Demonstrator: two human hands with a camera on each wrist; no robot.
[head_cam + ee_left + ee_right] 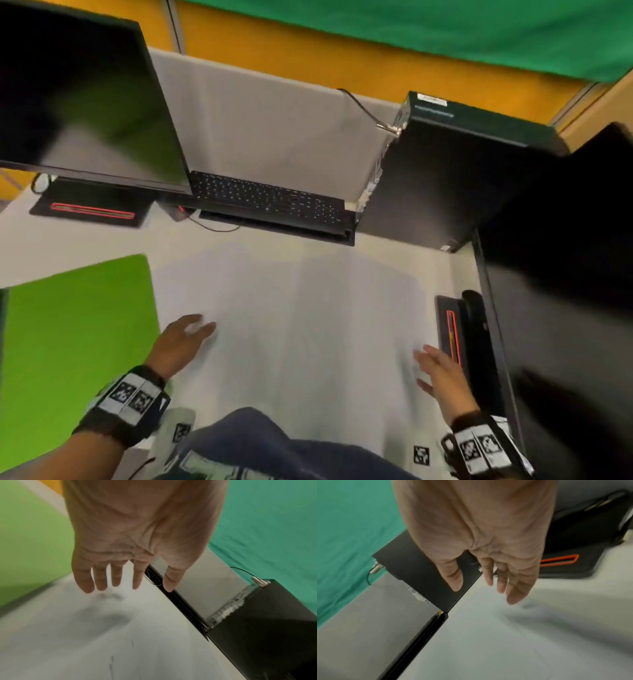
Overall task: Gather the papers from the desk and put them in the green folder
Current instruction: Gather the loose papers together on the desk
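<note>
White papers [291, 308] lie spread over the middle of the desk, blurred by motion. The green folder [72, 342] lies flat at the left, its right edge beside the papers. My left hand [186, 337] hovers over the papers' left part with straight, spread fingers [101, 580] and holds nothing. My right hand [440, 371] hovers over the papers' right edge, its fingers [501, 582] straight too, holding nothing. Whether either hand touches the paper [102, 635] I cannot tell.
A black keyboard [270, 202] lies behind the papers. A dark monitor [78, 99] stands at back left, a black computer case [455, 171] at back right. Another black screen [555, 308] and its base [452, 332] line the right side. My lap is at the front edge.
</note>
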